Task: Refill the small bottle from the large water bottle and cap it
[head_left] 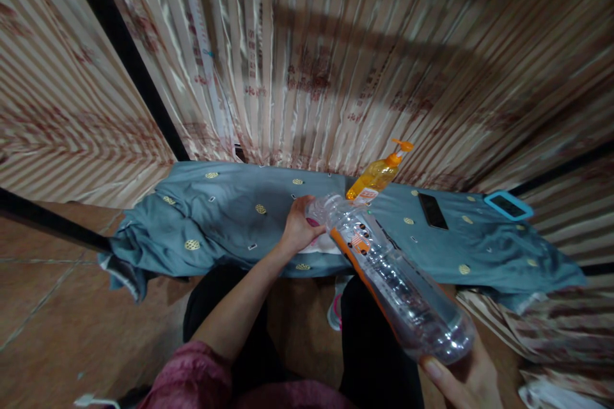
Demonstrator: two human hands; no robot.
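A large clear plastic bottle (398, 281) with an orange-and-black printed label slants across the view, its base toward me and its neck end pointing away to the left. My right hand (460, 380) is closed around the base end, the thumb on its lower edge. At the neck end my left hand (298, 228) is closed on a clear plastic thing (316, 206) that meets the bottle; whether it is a separate piece cannot be told. Under my left hand lies something white and pink (323, 243), partly hidden. Just beyond the neck stands a pump bottle (377, 176) of yellow-orange liquid.
A blue-green patterned cloth (225, 217) covers the low bench before me. A dark phone (432, 211) and a blue-framed device (508, 205) lie on its right part. Striped curtains (307, 64) hang close behind, with dark poles (125, 51) at the sides.
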